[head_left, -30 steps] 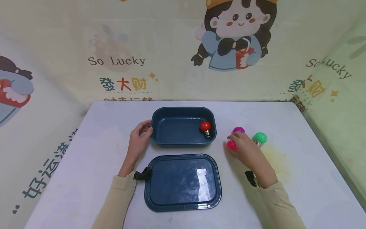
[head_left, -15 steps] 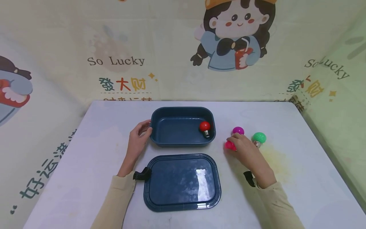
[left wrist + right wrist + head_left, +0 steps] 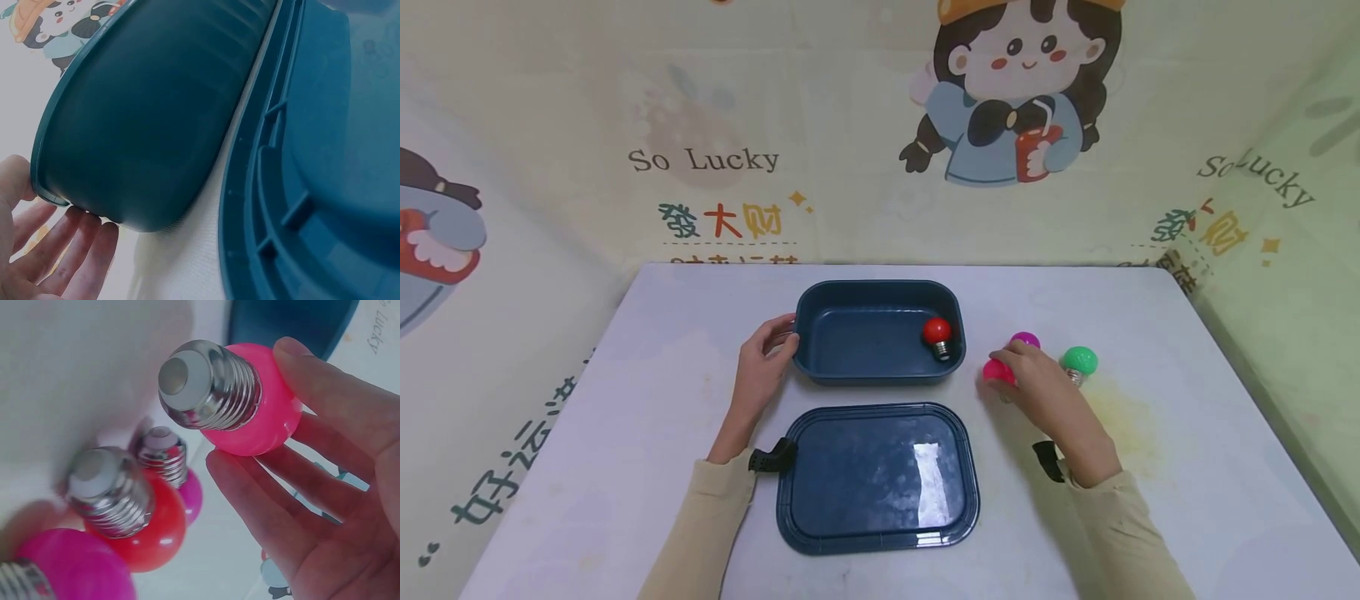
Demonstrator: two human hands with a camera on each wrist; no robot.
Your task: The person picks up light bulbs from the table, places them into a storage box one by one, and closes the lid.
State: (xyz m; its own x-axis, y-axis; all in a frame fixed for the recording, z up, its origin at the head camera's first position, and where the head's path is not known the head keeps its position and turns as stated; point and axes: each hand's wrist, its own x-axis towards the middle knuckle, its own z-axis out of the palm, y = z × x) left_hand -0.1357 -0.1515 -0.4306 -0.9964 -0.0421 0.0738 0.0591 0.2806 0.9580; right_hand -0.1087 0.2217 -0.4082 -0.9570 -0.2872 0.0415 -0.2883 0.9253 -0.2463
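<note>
My right hand (image 3: pixel 1041 387) pinches a pink light bulb (image 3: pixel 272 400) between thumb and fingertips, its silver screw base pointing away from the palm in the right wrist view. A red bulb (image 3: pixel 140 519) and magenta bulbs (image 3: pixel 81 569) lie beside that hand. In the head view it partly covers a magenta bulb (image 3: pixel 1025 340); a green bulb (image 3: pixel 1080 360) lies to its right. My left hand (image 3: pixel 765 357) rests at the left end of a dark blue box (image 3: pixel 842 372), with fairly straight fingers (image 3: pixel 72 240) touching the outer wall. Inside the box sits a red bulb (image 3: pixel 937 331).
A dark blue lid (image 3: pixel 877 479) lies flat on the white table (image 3: pixel 647 400), in front of the box. The lid reaches close to my left wrist. Printed cloth (image 3: pixel 850 125) hangs behind the table and at both sides.
The pink bulb has shifted slightly left and away from me in my right hand, and more of it shows. My left hand and the box stay put.
</note>
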